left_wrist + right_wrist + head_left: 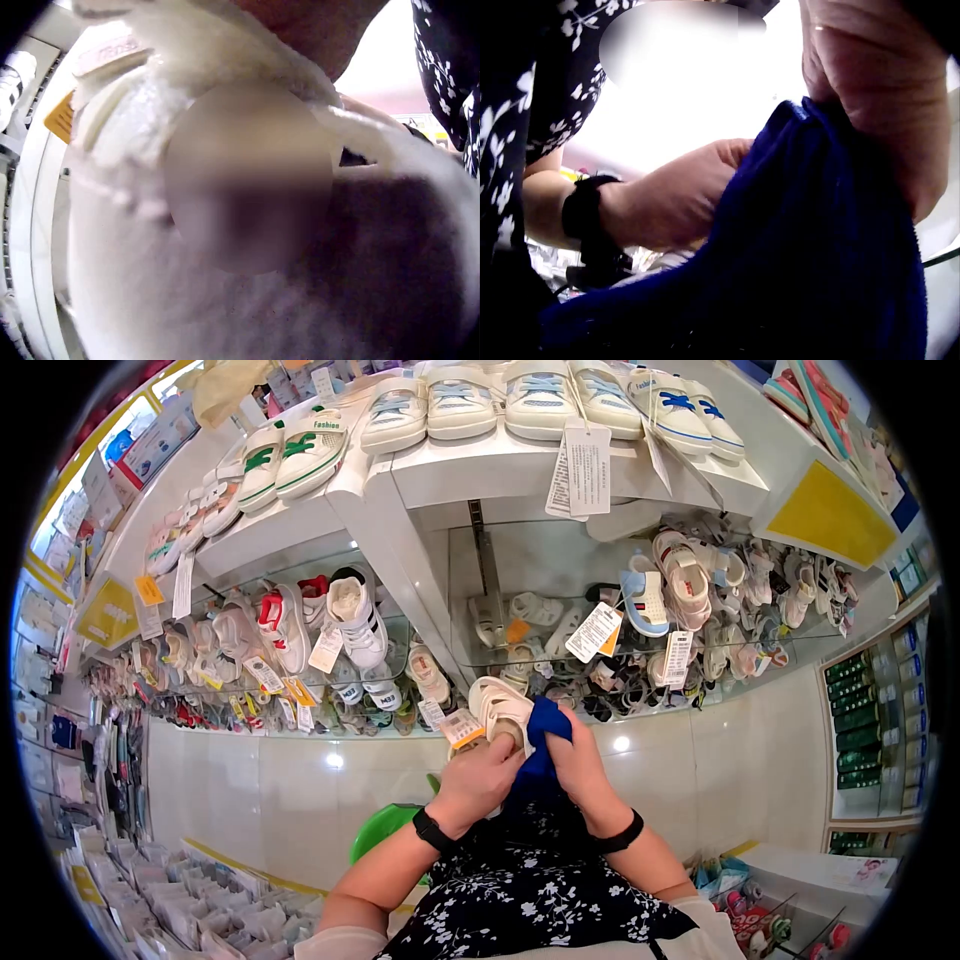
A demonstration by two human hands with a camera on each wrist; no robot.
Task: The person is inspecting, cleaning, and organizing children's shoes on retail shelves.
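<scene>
In the head view, a small white child's shoe (497,702) is held up low in front of the shelves, an orange-and-white price tag (461,729) dangling at its left. My left hand (480,775) grips it near the opening. A dark blue cloth (548,722) lies against the shoe's right side, bunched in the fingers of my right hand (582,765). The right wrist view shows the cloth (810,240) draped wide below that hand (885,105). Up close and blurred, the pale shoe (127,112) fills much of the left wrist view.
Several white children's shoes stand along the top shelf (440,480). Glass shelves below carry many more, including a white sneaker with dark stripes (357,622). A green stool (385,830) stands on the tiled floor at left. Packaged goods (190,900) fill the lower left.
</scene>
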